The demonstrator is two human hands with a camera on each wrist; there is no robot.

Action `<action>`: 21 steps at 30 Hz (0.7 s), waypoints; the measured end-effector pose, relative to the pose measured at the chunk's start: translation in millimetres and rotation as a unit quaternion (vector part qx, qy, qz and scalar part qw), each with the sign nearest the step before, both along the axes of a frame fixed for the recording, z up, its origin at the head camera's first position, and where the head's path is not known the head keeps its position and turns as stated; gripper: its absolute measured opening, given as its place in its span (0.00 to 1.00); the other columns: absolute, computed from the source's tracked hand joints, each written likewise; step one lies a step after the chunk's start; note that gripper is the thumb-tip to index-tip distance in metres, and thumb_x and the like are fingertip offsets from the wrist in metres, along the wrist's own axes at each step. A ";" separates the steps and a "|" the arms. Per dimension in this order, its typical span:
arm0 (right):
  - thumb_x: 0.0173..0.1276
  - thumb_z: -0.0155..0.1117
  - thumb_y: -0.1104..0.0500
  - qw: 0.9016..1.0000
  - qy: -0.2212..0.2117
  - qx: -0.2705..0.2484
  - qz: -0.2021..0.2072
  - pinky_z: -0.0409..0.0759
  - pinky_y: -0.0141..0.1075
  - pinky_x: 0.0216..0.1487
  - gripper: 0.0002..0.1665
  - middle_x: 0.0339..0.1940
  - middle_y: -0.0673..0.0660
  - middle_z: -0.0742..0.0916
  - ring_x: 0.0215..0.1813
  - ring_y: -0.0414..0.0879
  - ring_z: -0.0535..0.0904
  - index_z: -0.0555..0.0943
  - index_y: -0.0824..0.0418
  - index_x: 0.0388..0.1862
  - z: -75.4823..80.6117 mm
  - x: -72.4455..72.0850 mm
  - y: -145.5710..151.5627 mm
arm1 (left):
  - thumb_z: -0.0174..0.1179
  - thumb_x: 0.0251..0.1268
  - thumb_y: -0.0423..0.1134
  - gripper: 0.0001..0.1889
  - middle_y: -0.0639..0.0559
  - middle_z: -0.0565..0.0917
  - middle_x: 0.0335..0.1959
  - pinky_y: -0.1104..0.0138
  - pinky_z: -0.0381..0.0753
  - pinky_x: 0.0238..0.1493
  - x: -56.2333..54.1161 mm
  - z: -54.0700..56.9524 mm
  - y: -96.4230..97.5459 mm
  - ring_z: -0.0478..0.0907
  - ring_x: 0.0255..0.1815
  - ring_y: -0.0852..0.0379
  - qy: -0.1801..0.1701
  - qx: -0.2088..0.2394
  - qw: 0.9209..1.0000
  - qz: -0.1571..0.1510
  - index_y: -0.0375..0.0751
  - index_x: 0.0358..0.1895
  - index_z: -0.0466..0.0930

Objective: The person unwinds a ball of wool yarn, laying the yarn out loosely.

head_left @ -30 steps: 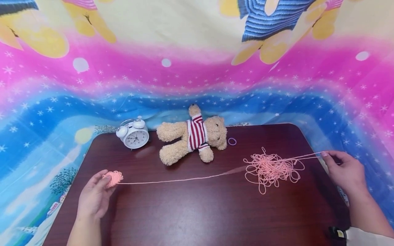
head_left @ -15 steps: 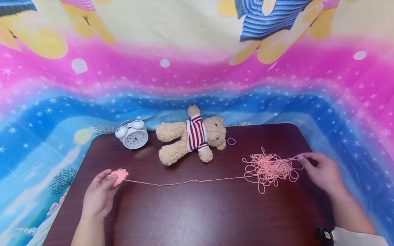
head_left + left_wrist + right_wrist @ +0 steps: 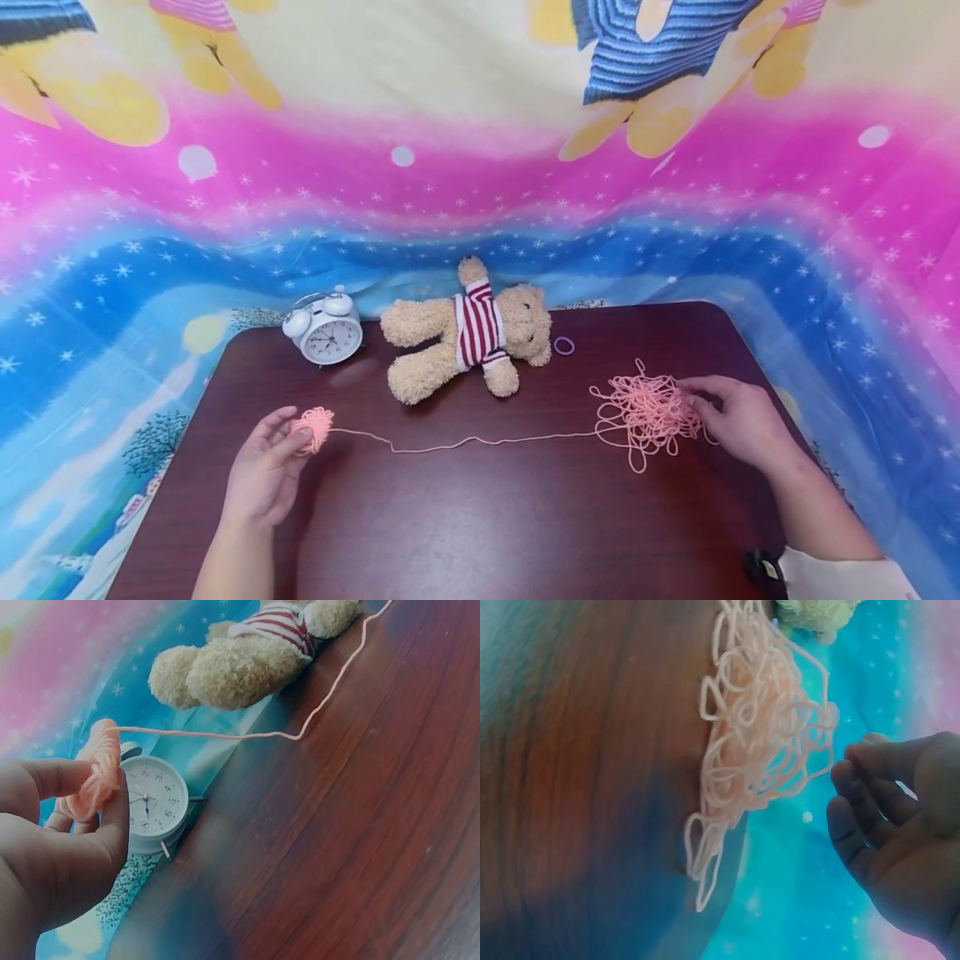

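A small wound ball of peach-pink yarn is held between the thumb and fingers of my left hand, raised above the left part of the table. From it a single strand runs slackly across the table to a loose, tangled heap of the same yarn on the right. At that heap's right edge is my right hand. Its thumb and forefinger come together on a loop of yarn, though the fingertips' exact contact is blurred in the right wrist view.
Behind the strand a teddy bear in a striped shirt lies on the dark wooden table. A white twin-bell alarm clock stands at the back left. Near the bear's head lies a purple ring. Printed cloth surrounds the table.
My right hand has come leftward to the heap, and the strands it drew out have slackened. My left hand has shifted right with the ball, and the strand between has gone from taut to slack.
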State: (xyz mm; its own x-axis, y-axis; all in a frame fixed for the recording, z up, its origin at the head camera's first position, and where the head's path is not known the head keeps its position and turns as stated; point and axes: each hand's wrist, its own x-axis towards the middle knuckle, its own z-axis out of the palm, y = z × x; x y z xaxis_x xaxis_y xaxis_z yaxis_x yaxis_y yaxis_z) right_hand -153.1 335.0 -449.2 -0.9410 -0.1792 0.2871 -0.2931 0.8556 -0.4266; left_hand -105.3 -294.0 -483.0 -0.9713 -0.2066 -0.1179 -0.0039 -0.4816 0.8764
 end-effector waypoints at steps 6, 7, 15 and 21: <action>0.67 0.72 0.67 0.999 0.033 0.005 0.005 0.73 0.37 0.31 0.14 0.45 0.58 0.90 0.31 0.44 0.77 0.89 0.58 0.50 5.4 1.8 -9.2 | 0.55 0.71 0.18 0.22 0.55 0.77 0.41 0.73 0.84 0.42 -1.9 1.2 9.9 0.80 0.39 0.62 -0.008 -0.019 0.999 -0.026 0.47 0.58 0.79; 0.67 0.72 0.66 0.999 0.034 0.002 0.005 0.75 0.38 0.32 0.14 0.45 0.58 0.90 0.32 0.45 0.79 0.89 0.58 0.50 6.0 2.2 -11.3 | 0.55 0.72 0.19 0.22 0.55 0.77 0.42 0.73 0.84 0.42 -2.5 1.9 11.6 0.80 0.40 0.62 -0.011 -0.026 0.999 -0.029 0.48 0.59 0.79; 0.70 0.71 0.62 1.000 0.010 -0.026 0.002 0.78 0.38 0.33 0.13 0.48 0.55 0.90 0.34 0.44 0.80 0.89 0.57 0.52 7.3 1.1 -41.3 | 0.56 0.73 0.21 0.20 0.54 0.86 0.46 0.72 0.84 0.46 -7.3 6.0 26.8 0.84 0.44 0.62 -0.017 -0.028 0.998 -0.046 0.48 0.58 0.83; 0.72 0.70 0.60 0.998 -0.021 -0.062 0.021 0.77 0.36 0.29 0.13 0.48 0.55 0.90 0.28 0.43 0.79 0.88 0.56 0.54 3.2 -3.3 -70.0 | 0.55 0.73 0.20 0.16 0.53 0.88 0.39 0.71 0.84 0.44 -12.9 6.3 42.0 0.85 0.39 0.61 0.001 -0.025 0.998 -0.052 0.41 0.54 0.82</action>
